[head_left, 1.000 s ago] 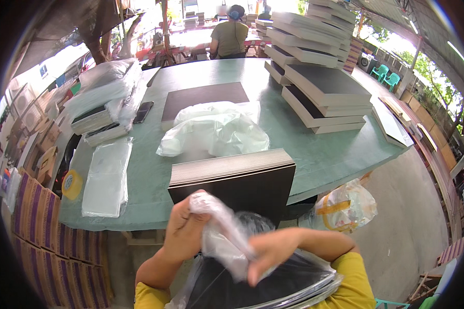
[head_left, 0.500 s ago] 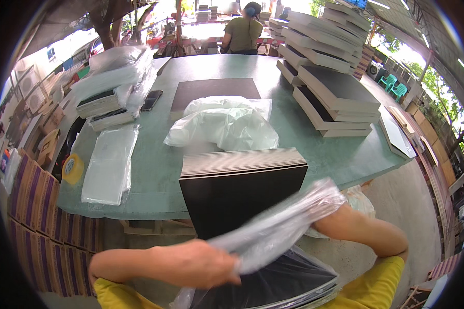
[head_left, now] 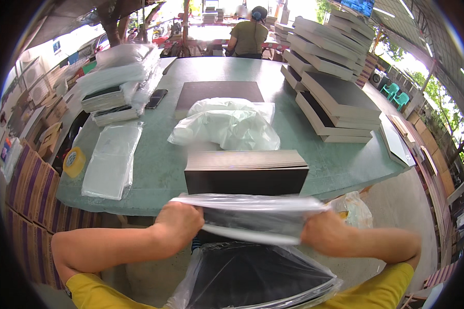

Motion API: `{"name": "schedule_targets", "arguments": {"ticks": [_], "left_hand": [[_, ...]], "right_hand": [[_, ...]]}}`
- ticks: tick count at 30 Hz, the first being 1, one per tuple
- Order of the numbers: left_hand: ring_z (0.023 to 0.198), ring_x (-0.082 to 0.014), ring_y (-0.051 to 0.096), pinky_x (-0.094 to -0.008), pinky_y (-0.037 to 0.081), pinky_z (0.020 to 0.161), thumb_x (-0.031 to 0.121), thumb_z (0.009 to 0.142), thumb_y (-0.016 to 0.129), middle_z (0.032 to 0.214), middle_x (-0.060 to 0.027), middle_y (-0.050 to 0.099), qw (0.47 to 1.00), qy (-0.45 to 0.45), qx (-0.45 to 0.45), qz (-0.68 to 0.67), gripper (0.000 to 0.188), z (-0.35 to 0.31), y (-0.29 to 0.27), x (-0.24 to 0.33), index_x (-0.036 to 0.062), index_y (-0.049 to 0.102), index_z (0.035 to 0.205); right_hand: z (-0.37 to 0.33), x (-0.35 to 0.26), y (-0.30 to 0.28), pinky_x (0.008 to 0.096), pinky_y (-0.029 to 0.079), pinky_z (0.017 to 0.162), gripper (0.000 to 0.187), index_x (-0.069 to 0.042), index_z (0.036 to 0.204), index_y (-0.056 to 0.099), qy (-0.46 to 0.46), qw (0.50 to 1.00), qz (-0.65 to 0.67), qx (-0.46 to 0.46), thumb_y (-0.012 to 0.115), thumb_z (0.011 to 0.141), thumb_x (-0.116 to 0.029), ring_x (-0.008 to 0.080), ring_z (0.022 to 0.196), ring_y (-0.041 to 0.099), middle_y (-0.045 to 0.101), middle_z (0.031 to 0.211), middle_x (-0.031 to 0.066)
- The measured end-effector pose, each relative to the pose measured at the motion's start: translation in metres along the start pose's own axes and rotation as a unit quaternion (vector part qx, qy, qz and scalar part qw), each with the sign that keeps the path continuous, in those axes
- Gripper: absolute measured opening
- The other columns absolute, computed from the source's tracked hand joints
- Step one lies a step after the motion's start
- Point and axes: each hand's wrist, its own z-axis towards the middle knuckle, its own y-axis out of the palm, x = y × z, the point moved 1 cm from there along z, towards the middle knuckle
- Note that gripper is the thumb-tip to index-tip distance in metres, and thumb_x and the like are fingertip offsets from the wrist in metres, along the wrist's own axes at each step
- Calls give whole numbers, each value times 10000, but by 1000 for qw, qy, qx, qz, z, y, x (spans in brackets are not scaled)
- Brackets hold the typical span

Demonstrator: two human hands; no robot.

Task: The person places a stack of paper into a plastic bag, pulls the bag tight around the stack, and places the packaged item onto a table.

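A clear plastic bag [head_left: 255, 219] is stretched sideways between my two hands, above my lap. My left hand [head_left: 180, 224] grips one end of it in a closed fist. The other end is held by my right hand [head_left: 326, 232], closed and slightly blurred. Under the bag, black boards wrapped in clear plastic [head_left: 258, 280] lie on my lap. Just beyond my hands, a thick stack of black-faced boards with pale edges [head_left: 245, 180] leans at the table's near edge, its lower part hidden by the bag.
On the green table [head_left: 154, 177] lie a crumpled plastic bag [head_left: 227, 123], a dark board [head_left: 219, 92], flat clear bags [head_left: 112, 162], yellow tape [head_left: 74, 162] and a phone [head_left: 156, 99]. Tall board stacks [head_left: 340, 98] stand right, a wrapped pile [head_left: 116, 77] left. A person [head_left: 248, 36] is beyond.
My left hand has moved up and left, and my right hand slightly down. The plastic bag has gone from a slant to nearly level, pulled wide between them.
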Motion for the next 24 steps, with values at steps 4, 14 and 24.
{"name": "schedule_targets", "arguments": {"ticks": [4,14,24], "left_hand": [[717,-206,584,-343,470,585,173,687,584,690,-30,604,961,212,12,-177,71,-27,12,27,141,605,627],[836,-221,502,-297,421,692,-90,661,501,976,-131,485,733,-341,428,-404,484,-17,72,-33,67,484,1119],[847,-234,459,-293,418,658,-130,551,496,1008,-112,444,818,-121,455,-330,597,-14,34,-18,105,575,1094]], "right_hand": [[-24,29,4,355,489,643,173,-93,860,615,56,871,324,365,516,720,-110,267,767,605,614,865,115],[46,13,35,271,428,687,478,-31,986,544,100,647,428,623,426,539,89,248,861,539,550,1007,105],[28,35,69,252,430,640,468,-109,915,660,187,608,463,617,498,555,141,209,757,549,565,870,91]]}}
